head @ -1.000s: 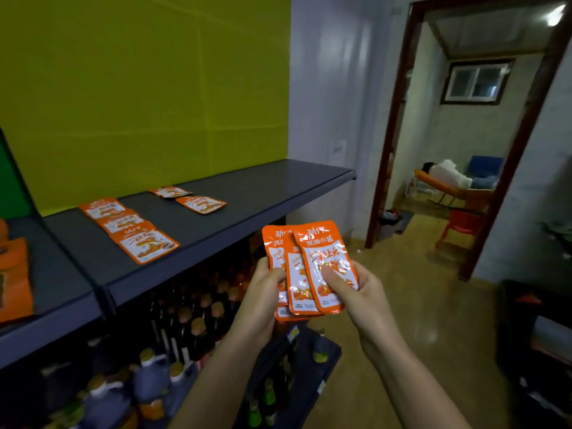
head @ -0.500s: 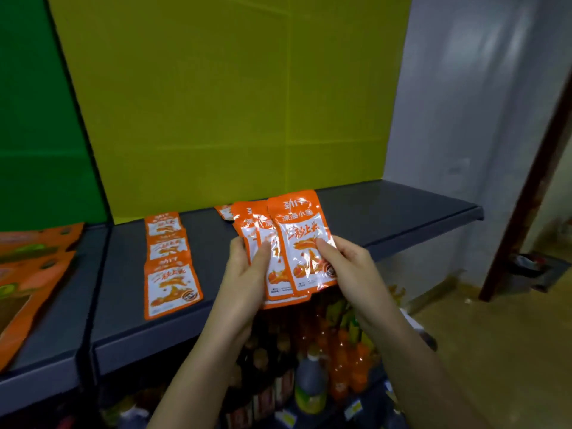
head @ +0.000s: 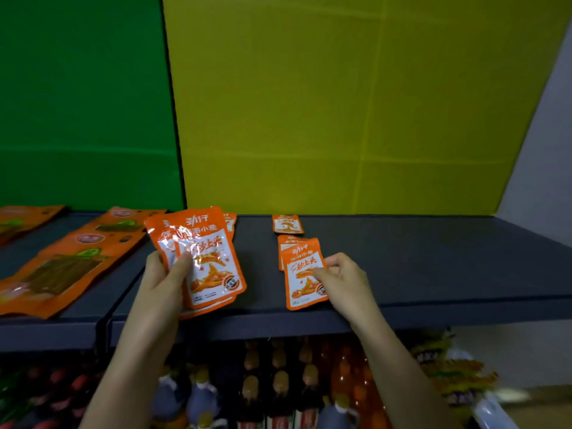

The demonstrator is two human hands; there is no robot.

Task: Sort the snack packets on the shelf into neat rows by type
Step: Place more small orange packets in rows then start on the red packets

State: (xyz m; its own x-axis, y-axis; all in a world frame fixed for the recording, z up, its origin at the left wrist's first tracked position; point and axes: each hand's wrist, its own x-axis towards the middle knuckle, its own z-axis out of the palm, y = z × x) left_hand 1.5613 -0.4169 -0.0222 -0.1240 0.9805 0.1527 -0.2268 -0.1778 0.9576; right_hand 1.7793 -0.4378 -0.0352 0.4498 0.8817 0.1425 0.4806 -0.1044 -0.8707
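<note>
The left hand (head: 161, 283) grips a fanned stack of packets (head: 204, 261). The right hand (head: 343, 280) pinches the near packet (head: 301, 274) lying on the shelf (head: 433, 261).

Dim, soft-focus view with wide-angle bending; glare on foil packets (head: 204, 258).

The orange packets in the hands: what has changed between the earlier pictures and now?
The right hand took one packet off the fan and brought it right and down onto the shelf, at the front of the right row, fingers on it. The left hand lowered the stack over the shelf. The left hand's grip on the stack and the big packets at left stayed as they were.
</note>
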